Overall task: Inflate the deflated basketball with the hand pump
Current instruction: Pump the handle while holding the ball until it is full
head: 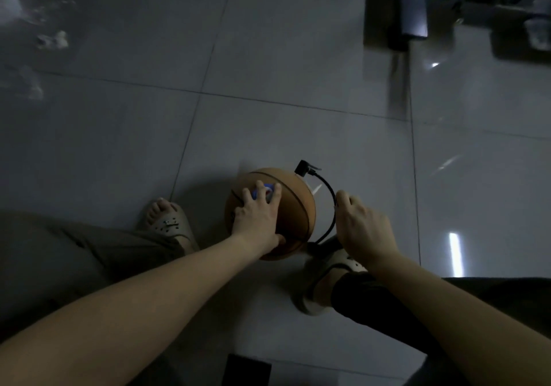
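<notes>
Orange-brown basketball [293,206] sits on the floor [268,87], grey glossy tiles, btwn the person's two feet, low centre of view. Blue/white logo [267,189] on its top side.

left hand [256,215] lies flat on top of the ball, fingers spread, tips over the logo, thumb down the near side. Palm presses on it, no curl.

Black nozzle head [304,167] stands at the ball's far upper edge; can't tell if it is seated in the valve. From it a black hose [329,190] arcs round the ball's right side and down to a dark fitting by the right sandal [322,275]. Pump body itself not made out.

right hand [363,227] is just right of the ball, fingers curled round the hose mid-arc, back of hand to camera.

Left sandal [170,221], beige, toes showing, near the ball's left. Dark metal-framed equipment [447,6] far top right, blurred. Dark flat object [247,370] at bottom edge, unclear.
</notes>
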### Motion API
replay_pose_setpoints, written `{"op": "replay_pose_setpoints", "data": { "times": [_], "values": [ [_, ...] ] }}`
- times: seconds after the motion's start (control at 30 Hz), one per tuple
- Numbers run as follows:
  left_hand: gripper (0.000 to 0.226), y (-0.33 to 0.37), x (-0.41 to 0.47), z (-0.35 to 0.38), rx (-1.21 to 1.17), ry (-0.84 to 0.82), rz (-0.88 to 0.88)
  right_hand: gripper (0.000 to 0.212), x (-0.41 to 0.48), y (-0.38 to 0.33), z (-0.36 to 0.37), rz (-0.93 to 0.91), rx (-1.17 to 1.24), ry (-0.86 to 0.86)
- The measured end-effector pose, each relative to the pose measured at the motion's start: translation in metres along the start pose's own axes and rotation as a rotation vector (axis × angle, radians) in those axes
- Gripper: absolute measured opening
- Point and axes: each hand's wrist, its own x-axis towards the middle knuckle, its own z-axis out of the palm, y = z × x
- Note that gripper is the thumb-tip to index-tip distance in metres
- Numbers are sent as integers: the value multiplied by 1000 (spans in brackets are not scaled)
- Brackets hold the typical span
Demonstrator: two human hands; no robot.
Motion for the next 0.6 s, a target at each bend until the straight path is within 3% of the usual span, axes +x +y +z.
{"op": "replay_pose_setpoints", "data": {
  "times": [0.23, 0.47, 0.6],
  "values": [
    [120, -6, 1, -2, -18, -61, -47, 15, -21, -14, -25, 81, 80, -70],
    [125, -4, 0, -14, -8, -75, -18, 15, -34, -5, -138, 180, 58, 139],
    [123, -5, 11, -32, -40, -146, -26, 13, -47, -7, -130, 179, 66, 194]
  ]
}}
